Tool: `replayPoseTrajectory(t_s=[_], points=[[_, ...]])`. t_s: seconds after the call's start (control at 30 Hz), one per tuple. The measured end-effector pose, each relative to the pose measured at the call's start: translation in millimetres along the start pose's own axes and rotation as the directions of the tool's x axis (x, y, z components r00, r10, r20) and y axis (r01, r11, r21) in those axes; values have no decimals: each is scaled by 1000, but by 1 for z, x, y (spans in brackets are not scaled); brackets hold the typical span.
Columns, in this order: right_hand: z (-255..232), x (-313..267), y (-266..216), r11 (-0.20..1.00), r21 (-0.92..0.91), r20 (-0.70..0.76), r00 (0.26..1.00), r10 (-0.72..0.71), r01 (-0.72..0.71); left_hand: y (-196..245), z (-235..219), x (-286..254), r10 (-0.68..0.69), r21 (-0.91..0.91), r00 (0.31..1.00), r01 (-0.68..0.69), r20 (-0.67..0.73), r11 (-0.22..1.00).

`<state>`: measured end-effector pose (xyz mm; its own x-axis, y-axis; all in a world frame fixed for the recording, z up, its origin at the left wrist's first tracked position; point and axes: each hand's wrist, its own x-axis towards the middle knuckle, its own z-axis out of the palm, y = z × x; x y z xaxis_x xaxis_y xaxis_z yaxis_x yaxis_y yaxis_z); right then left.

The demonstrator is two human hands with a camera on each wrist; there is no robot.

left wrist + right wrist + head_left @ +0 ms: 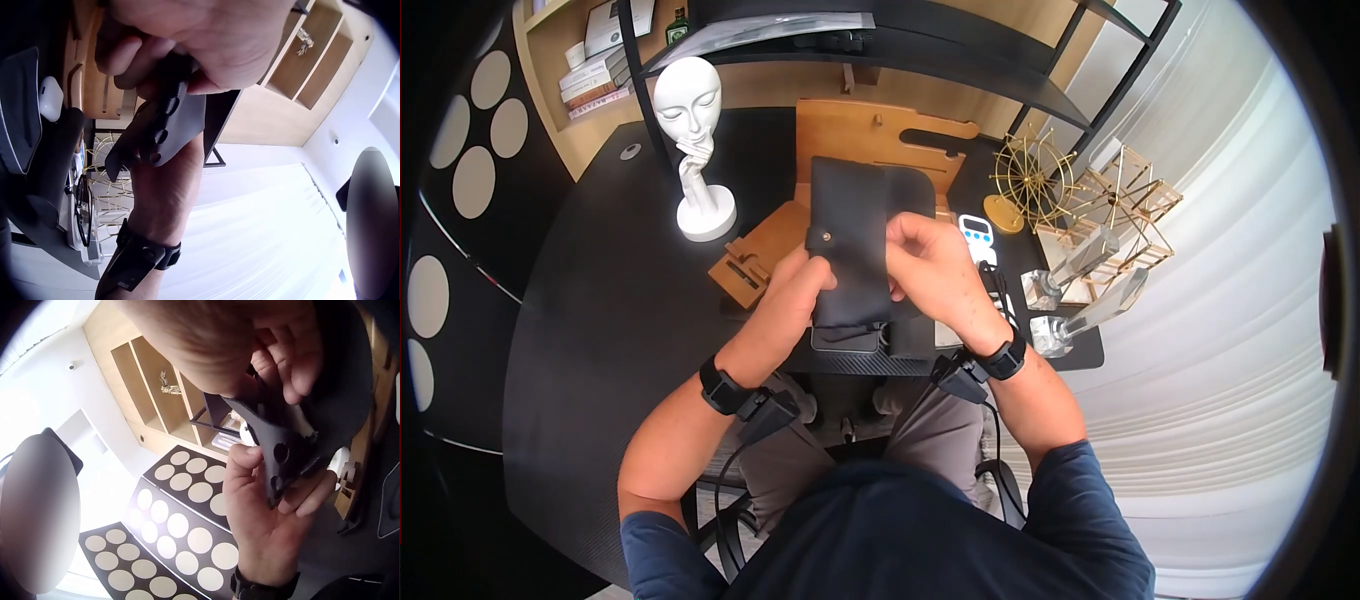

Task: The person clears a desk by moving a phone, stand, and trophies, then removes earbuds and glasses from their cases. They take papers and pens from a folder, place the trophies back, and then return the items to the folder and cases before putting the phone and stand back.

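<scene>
A black leather pouch (848, 210) with a small metal snap stud is held up before the body, over the desk's front edge. My left hand (785, 295) pinches its left edge, thumb on the front face. On the opposite edge, my right hand (935, 270) grips the leather with curled fingers. In the left wrist view the pouch (187, 119) shows a row of round holes along an edge. The right wrist view shows the pouch (269, 428) gaping at one end, with the left hand (269, 531) holding it from below. The pouch's inside is mostly hidden.
Behind the pouch stands a wooden organizer (840, 125). A white face sculpture (693, 190) is at the left; a gold wheel ornament (1032, 180) and clear crystal trophies (1080, 320) stand at the right. A white earbud case (50, 99) shows in the left wrist view.
</scene>
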<state>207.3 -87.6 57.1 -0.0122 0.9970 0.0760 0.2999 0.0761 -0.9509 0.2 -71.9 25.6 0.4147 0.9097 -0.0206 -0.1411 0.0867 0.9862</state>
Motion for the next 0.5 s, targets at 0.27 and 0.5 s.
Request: replayPoseTrajectory(t_s=[0.27,0.5], points=[[-6,-1,1,994,-93,-213,975,-68,49,4,-13,9,128,92,984,-117,-126,989],[-25,-3,11,973,-233,-195,980,-34,-12,21,-53,20,-142,-173,932,88,-334,981]])
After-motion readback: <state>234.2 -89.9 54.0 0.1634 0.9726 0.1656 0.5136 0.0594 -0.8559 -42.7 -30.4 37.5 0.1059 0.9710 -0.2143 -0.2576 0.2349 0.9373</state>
